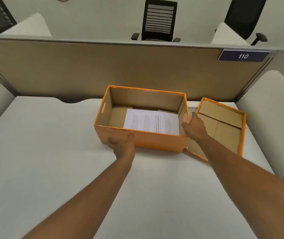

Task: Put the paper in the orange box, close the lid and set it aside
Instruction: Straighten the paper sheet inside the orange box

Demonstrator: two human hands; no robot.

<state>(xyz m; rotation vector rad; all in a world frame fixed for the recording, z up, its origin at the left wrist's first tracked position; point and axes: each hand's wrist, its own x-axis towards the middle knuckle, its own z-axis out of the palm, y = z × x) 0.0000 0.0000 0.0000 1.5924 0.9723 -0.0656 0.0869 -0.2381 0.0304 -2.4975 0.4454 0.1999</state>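
The orange box (pixel 156 141) stands open in the middle of the white desk, its brown inside showing. A printed white paper (pixel 152 121) lies flat on the box's floor. My left hand (pixel 123 144) grips the box's near wall by the front left, thumb over the rim. The orange lid (pixel 224 125) leans upside down against the box's right side, brown inside facing me. My right hand (pixel 195 127) reaches between the box's right wall and the lid, fingers on the lid's left edge.
The white desk (pixel 51 152) stretches wide to the left and toward me. A tan partition (pixel 103 69) with a "110" sign (pixel 243 56) closes the back. White side panels flank the desk. Black office chairs (pixel 158 21) stand beyond the partition.
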